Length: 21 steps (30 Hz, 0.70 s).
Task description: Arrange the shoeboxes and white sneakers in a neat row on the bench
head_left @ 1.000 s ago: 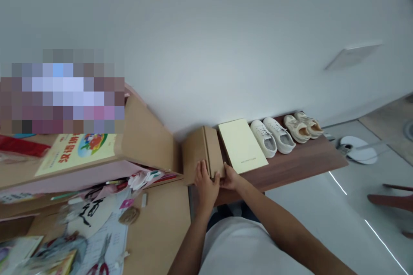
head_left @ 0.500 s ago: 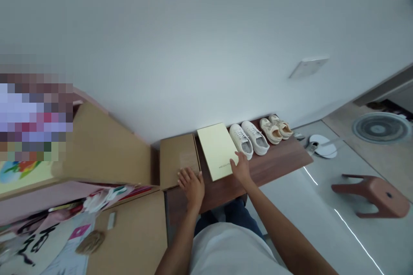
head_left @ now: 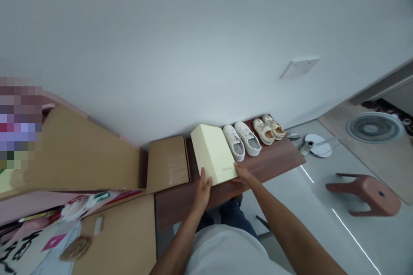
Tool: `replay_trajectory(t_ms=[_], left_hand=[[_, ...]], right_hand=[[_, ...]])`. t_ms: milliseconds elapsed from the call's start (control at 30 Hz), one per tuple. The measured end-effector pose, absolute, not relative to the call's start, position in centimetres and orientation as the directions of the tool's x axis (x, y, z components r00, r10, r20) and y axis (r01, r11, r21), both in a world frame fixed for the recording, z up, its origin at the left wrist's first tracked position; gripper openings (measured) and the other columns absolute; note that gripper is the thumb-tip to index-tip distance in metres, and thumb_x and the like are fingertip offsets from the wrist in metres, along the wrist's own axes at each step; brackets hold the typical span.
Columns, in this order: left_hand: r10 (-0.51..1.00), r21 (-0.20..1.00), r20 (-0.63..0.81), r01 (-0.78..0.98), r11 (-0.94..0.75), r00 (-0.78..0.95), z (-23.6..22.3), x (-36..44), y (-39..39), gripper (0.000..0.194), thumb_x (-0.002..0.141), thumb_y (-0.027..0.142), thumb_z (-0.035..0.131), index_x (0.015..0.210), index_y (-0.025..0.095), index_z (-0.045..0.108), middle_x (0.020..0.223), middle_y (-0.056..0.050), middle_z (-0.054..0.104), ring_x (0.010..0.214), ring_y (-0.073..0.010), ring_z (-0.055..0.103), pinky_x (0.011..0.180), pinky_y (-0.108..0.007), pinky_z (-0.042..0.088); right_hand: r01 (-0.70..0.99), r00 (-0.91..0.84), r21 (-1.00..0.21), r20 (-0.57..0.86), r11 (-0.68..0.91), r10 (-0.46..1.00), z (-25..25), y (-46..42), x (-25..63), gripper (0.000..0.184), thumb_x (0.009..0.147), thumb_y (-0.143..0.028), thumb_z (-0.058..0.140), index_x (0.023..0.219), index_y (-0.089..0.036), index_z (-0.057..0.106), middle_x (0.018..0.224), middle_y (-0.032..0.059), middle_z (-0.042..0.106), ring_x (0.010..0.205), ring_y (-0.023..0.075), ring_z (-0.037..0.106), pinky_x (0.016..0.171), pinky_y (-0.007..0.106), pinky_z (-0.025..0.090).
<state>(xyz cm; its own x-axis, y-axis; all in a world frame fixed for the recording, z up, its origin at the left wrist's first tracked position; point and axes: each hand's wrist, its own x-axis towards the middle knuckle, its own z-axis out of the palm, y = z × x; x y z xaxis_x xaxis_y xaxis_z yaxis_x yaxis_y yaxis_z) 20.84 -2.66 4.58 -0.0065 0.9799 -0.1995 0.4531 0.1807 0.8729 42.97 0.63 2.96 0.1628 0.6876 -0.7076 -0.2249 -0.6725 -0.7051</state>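
A pale yellow shoe box (head_left: 213, 152) rests on the dark wooden bench (head_left: 267, 164), its near end raised a little. My left hand (head_left: 203, 187) grips the box's near left corner. My right hand (head_left: 246, 175) holds its near right corner from below. A brown cardboard box (head_left: 167, 164) lies flat just left of it, untouched.
White sneakers (head_left: 241, 139) and beige sneakers (head_left: 269, 129) stand in a row right of the yellow box, against the white wall. A wooden desk (head_left: 125, 240) with papers sits at left. A red-brown stool (head_left: 368, 189), a white scale (head_left: 318, 145) and a round fan (head_left: 374, 128) are on the floor at right.
My left hand left the brown box and moved right onto the yellow box. My right hand slid to that box's near right corner, and the box's near end has lifted.
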Motion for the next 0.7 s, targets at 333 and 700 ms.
replay_trajectory(t_ms=[333,700], left_hand=[[0.919,0.590,0.141,0.714,-0.376,0.368,6.1,23.9,-5.2,0.068,0.099,0.036,0.044,0.161,0.014,0.026,0.162,-0.019,0.036,0.153,-0.0309,0.030,0.120,-0.051,0.031],[0.932,0.454,0.111,0.817,-0.357,0.345,4.6,28.2,-4.0,0.071,0.093,0.025,0.050,0.160,0.017,0.031,0.162,-0.020,0.036,0.153,-0.0348,0.027,0.120,-0.059,0.027]], right_hand=[[-0.457,0.064,-0.627,-0.731,-0.631,0.680,6.3,-0.9,39.4,0.062,0.090,-0.070,0.049,0.121,-0.019,0.066,0.122,0.0150,0.073,0.114,0.0322,0.068,0.091,0.051,0.057],[0.155,0.262,-0.888,-0.386,-0.433,0.885,6.2,1.6,43.6,0.019,0.082,-0.039,0.066,0.090,-0.023,0.072,0.111,0.0099,0.075,0.126,0.0326,0.058,0.113,0.048,0.040]])
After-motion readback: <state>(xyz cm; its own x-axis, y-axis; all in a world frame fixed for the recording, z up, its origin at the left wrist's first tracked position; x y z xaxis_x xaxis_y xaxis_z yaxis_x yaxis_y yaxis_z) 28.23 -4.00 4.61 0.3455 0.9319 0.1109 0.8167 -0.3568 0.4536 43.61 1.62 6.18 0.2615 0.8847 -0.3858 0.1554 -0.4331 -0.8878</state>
